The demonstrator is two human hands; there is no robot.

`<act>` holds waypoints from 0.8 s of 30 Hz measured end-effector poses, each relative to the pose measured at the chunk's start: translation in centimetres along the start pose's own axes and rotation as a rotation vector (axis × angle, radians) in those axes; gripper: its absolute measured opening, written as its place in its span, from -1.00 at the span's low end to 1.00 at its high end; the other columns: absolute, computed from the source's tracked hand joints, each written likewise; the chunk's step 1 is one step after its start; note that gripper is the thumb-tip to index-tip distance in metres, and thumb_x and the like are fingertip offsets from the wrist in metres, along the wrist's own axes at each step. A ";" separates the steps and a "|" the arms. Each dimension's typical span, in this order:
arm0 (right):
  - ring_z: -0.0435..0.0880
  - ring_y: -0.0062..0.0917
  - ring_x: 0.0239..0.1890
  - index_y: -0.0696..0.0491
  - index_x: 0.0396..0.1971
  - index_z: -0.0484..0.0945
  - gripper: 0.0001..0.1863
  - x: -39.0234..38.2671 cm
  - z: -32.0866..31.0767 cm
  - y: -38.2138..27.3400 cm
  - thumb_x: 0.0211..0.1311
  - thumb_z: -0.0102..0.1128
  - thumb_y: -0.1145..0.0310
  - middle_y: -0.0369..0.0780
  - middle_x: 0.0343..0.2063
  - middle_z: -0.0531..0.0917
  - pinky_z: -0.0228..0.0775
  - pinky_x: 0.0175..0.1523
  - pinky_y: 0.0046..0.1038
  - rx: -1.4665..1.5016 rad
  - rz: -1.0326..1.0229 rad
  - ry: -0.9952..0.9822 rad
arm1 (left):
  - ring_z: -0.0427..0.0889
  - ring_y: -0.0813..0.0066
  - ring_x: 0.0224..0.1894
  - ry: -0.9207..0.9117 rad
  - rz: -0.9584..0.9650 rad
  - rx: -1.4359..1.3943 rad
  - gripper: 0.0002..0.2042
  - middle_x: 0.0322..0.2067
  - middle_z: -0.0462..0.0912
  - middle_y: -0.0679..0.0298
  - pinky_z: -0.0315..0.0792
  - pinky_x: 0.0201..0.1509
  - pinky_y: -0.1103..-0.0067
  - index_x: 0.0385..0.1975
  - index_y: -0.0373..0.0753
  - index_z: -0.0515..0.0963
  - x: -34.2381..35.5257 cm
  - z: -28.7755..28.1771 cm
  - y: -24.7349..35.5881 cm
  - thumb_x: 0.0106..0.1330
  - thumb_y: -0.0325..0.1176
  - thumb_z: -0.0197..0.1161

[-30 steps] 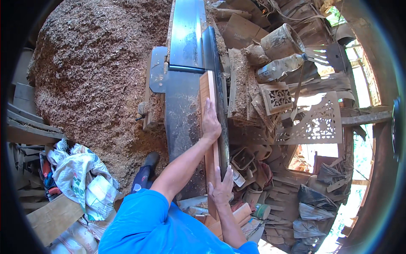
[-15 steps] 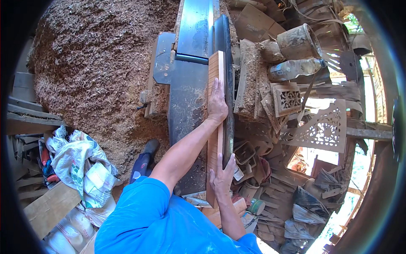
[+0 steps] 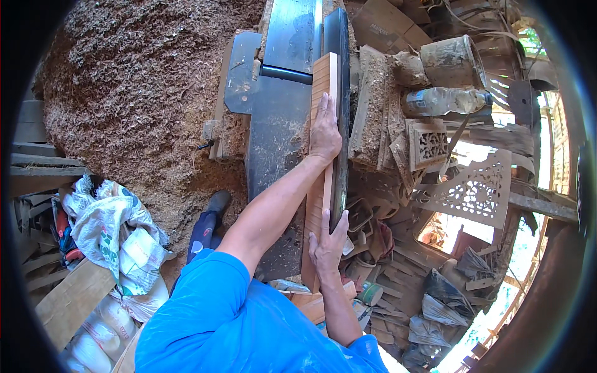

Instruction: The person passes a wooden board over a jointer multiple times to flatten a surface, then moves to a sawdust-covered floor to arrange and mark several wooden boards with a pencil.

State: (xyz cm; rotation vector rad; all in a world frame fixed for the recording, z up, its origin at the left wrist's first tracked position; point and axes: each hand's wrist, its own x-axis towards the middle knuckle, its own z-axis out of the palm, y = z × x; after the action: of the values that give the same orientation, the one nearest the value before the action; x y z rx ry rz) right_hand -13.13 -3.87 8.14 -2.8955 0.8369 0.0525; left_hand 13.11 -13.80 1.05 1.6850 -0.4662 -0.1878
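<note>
A long wooden board (image 3: 318, 196) lies along the black fence (image 3: 336, 37) of a metal planer bed (image 3: 273, 143), its far end past the dark slot across the bed. My left hand (image 3: 324, 133) grips the board's upper half, fingers pointing forward and pressed against it. Lower down, my right hand (image 3: 328, 248) holds the board near its near end, thumb on one side, fingers reaching up by the fence. The part of the board under both hands is hidden.
Sawdust (image 3: 143, 81) is heaped left of the machine, with white sacks (image 3: 118, 230) below it. A dusty bucket (image 3: 451, 62), plastic bottle (image 3: 448, 102) and carved panels (image 3: 426, 144) crowd the right side. My booted foot (image 3: 217, 202) stands beside the machine.
Both my hands and the board have moved forward along the bed, away from my body. The board's front end now reaches beyond the slot. The whole view has shifted slightly too.
</note>
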 end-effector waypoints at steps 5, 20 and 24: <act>0.10 0.32 0.42 -0.08 0.53 0.06 0.02 1.4 0.1 -0.1 0.05 0.41 0.40 0.35 0.42 -0.02 0.09 0.44 0.11 -0.003 -0.010 0.011 | 0.01 -0.01 0.56 0.015 0.022 0.029 -0.37 0.48 0.04 -0.21 -0.07 0.63 0.38 0.43 -0.54 0.10 1.6 0.3 -0.7 0.30 -0.57 -0.10; 0.08 0.30 0.43 -0.09 0.54 0.03 0.02 6.4 0.0 -0.6 0.08 0.40 0.38 0.35 0.42 -0.03 0.06 0.46 0.07 -0.014 0.007 -0.017 | 0.09 0.04 0.53 0.083 0.059 0.085 -0.47 0.48 0.11 -0.12 0.02 0.59 0.38 0.43 -0.46 0.16 6.9 1.1 -1.9 0.47 -0.44 -0.09; 0.08 0.30 0.43 -0.09 0.54 0.04 0.01 7.5 0.0 -0.4 0.08 0.40 0.38 0.35 0.42 -0.04 0.06 0.47 0.07 -0.015 0.005 -0.006 | 0.10 0.05 0.53 0.078 0.037 0.050 -0.47 0.48 0.13 -0.09 0.03 0.58 0.38 0.43 -0.43 0.17 7.9 1.4 -2.0 0.47 -0.43 -0.09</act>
State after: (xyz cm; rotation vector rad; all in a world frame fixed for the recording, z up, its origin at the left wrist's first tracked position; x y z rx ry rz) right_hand -6.56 -7.51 7.63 -2.9054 0.8469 0.0690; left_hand 20.06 -18.07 -0.06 1.7253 -0.4459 -0.0836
